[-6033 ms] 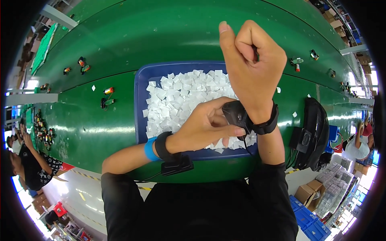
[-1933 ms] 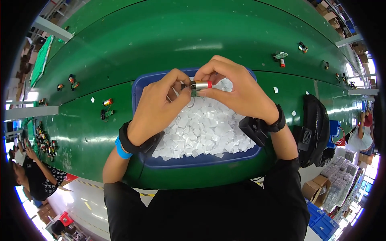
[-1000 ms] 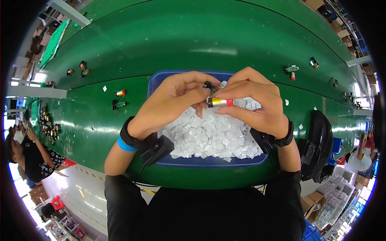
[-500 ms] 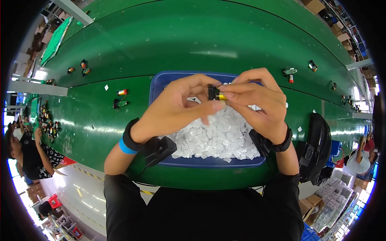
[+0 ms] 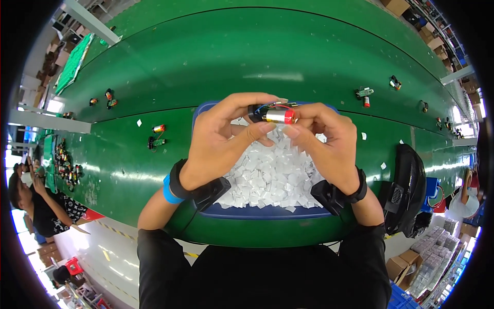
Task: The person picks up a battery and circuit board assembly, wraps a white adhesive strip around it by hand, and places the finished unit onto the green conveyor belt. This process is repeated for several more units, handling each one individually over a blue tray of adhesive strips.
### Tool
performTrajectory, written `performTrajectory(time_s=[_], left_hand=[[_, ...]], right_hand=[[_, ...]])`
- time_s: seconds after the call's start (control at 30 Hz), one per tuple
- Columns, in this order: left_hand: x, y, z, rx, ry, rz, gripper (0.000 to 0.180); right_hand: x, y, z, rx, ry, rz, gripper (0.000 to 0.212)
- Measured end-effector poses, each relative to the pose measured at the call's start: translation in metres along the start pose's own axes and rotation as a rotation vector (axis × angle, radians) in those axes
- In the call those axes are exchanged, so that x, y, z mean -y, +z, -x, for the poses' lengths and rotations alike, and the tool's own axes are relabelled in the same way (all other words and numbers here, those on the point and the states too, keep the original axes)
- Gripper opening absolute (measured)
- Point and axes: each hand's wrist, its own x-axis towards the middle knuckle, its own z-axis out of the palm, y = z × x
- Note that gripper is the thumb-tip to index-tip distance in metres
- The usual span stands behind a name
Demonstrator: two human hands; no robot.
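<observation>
Above a blue bin [image 5: 267,212] I hold a small battery assembly [image 5: 278,116] in both hands. It has a silver cylindrical cell with a red end, thin coloured wires, a circuit board along its far side and a black part at its left. My left hand [image 5: 213,144] grips the black end, its thumb under the cell. The thumb and fingers of my right hand [image 5: 332,139] close on the red end; some fingertips are hidden. Below, the bin is heaped with small white square slips [image 5: 272,177].
Similar battery assemblies lie on the green table [image 5: 170,67], one to the left [image 5: 158,137], one at the far right [image 5: 365,95]. A pile of them [image 5: 67,164] sits far left, near a seated person [image 5: 49,198]. A black bag [image 5: 406,190] stands right of the bin.
The battery assembly has turned, so the silver cell and red end now show lengthwise. My right hand has shifted to its red end.
</observation>
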Motion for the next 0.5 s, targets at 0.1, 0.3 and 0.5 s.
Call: performTrajectory(time_s=[0.1, 0.3, 0.5], left_hand=[[0.000, 0.002, 0.003, -0.006, 0.027, -0.076, 0.036], [0.003, 0.004, 0.006, -0.025, 0.025, -0.047, 0.036], [-0.002, 0.001, 0.007, -0.003, 0.010, -0.196, 0.037]], right_hand=[[0.004, 0.006, 0.002, -0.059, 0.090, -0.101, 0.016], [0.002, 0.014, 0.005, -0.113, 0.099, -0.185, 0.014], [-0.009, 0.007, 0.004, -0.084, -0.024, -0.025, 0.015]])
